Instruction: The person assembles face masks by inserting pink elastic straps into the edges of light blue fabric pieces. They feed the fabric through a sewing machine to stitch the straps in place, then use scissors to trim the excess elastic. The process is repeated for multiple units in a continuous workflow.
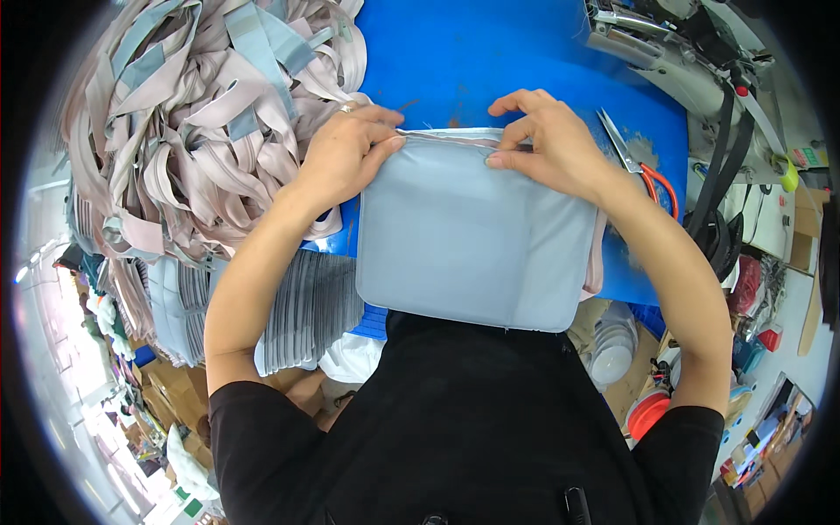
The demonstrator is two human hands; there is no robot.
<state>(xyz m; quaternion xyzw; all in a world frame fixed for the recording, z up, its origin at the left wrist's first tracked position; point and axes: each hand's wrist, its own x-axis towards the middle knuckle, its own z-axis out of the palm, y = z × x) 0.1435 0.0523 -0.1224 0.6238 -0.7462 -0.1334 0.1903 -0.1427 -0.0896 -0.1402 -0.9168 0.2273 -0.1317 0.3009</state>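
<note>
A grey-blue fabric panel (pixel 459 236) with rounded corners lies at the front edge of the table, its lower part reaching over that edge toward my body. Along its far edge runs a pale layered seam, and some pink fabric (pixel 596 258) shows at its right side. My left hand (pixel 343 150) is closed on the far left corner, thumb on top of the cloth. With thumb and fingers together, my right hand (pixel 558 147) pinches the far edge right of the middle. What lies beneath the panel is hidden.
A large heap of pink and grey zipper strips (pixel 223 109) covers the table's left. Orange-handled scissors (pixel 652 179) lie beside my right forearm on the blue tabletop (pixel 437 52). A sewing machine (pixel 652 57) stands far right. Stacked grey panels (pixel 306 306) sit below the heap.
</note>
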